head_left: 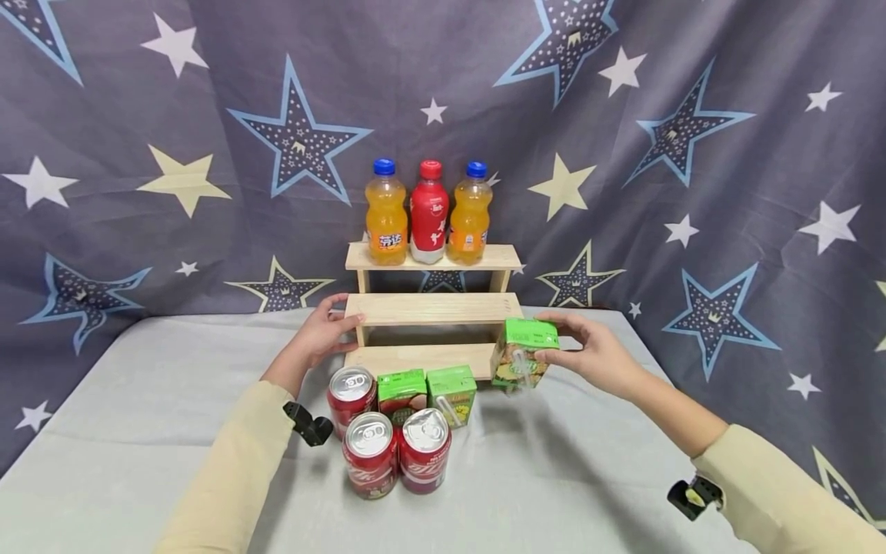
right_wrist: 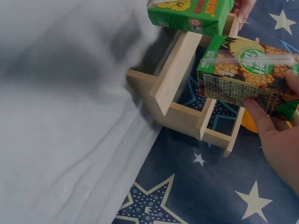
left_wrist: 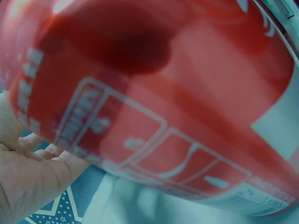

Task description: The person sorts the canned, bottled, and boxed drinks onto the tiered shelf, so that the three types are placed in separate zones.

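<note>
My right hand (head_left: 588, 350) grips a green-topped juice box (head_left: 521, 362) by its upper part, with a clear straw on its side. In the head view the box overlaps the right end of the lowest step; the right wrist view shows pineapple pictures on this juice box (right_wrist: 243, 77). At the left end of the three-step wooden shelf (head_left: 432, 308), my left hand (head_left: 321, 335) holds the side by the middle step. Two more juice boxes, one dark green (head_left: 403, 394) and one light green (head_left: 451, 392), stand in front of the lowest step.
Three red drink cans stand by the boxes, including a front can (head_left: 370, 454); a red can (left_wrist: 154, 93) fills the left wrist view. On the top step are two orange soda bottles and a red bottle (head_left: 429, 211) between them. A star-patterned curtain (head_left: 443, 77) hangs behind.
</note>
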